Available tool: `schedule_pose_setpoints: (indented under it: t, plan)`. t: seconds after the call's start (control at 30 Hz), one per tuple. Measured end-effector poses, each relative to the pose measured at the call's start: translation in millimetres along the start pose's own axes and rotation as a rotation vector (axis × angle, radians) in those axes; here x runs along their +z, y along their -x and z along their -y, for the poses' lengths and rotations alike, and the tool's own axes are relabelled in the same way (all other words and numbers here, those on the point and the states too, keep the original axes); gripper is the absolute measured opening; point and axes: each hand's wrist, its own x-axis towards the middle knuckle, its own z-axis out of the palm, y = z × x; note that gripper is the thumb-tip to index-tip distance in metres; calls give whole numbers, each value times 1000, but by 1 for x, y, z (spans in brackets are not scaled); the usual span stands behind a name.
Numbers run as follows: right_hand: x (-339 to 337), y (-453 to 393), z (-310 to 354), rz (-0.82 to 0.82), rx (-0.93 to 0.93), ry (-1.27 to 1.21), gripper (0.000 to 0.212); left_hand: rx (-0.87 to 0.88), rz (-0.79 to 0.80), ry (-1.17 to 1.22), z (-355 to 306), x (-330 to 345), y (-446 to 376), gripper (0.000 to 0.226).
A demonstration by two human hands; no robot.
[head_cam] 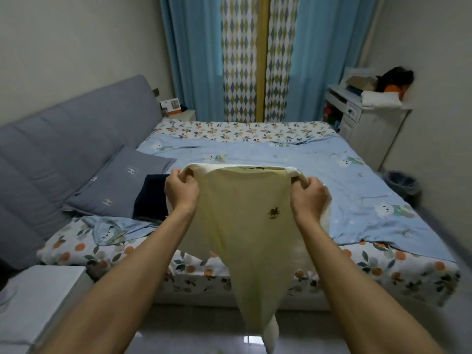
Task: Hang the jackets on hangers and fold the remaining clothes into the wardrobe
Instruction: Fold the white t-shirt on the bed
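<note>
A pale yellow shirt [245,226] is held up in the air in front of the bed [281,159], its long axis vertical and its top edge level. The top corners are gripped by the left hand [181,191] and right hand [309,196], fingers curled into the cloth. The hem tapers down and is cut off below. A small dark emblem is seen, too blurred to read.

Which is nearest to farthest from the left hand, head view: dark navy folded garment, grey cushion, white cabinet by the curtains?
From the left hand:
1. Dark navy folded garment, on the bed just to its left.
2. Grey cushion, further left against the headboard.
3. White cabinet, far right by the curtains.
</note>
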Motion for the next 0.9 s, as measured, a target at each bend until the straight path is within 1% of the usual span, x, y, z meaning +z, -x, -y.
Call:
schedule_pose_setpoints:
  t: [0.07,0.1,0.2,0.27,0.33,0.37,0.4,0.47,0.53,0.7,0.9]
  plan:
    - [-7,9,-10,84,97,50,20,-59,52,-68,8,-7,10,19]
    - [-7,13,-14,94,114,25,22,-80,64,-90,13,-10,14,20]
    - [-10,28,-26,54,106,-53,22,-104,77,-84,20,-16,30,20]
    - [-18,40,-29,61,89,-8,20,-113,57,-49,25,-21,40,18]
    - [-26,49,-37,67,36,44,20,-77,-40,23,32,-25,49,16]
    - [-30,53,-42,72,1,73,23,-42,-90,45,36,-27,56,15]
    - [-32,56,-47,85,-34,96,29,-10,-105,48,42,-29,61,12]
    - [-37,59,-56,106,-55,112,26,13,-56,10,49,-31,71,9]
    - [-39,63,-65,124,-22,123,27,-6,-34,-38,59,-33,71,9]
    - [-35,77,-79,148,20,99,27,-86,-47,-56,68,-37,71,11]
    - [-22,69,-87,143,-7,76,30,-120,-66,-93,72,-33,67,11]
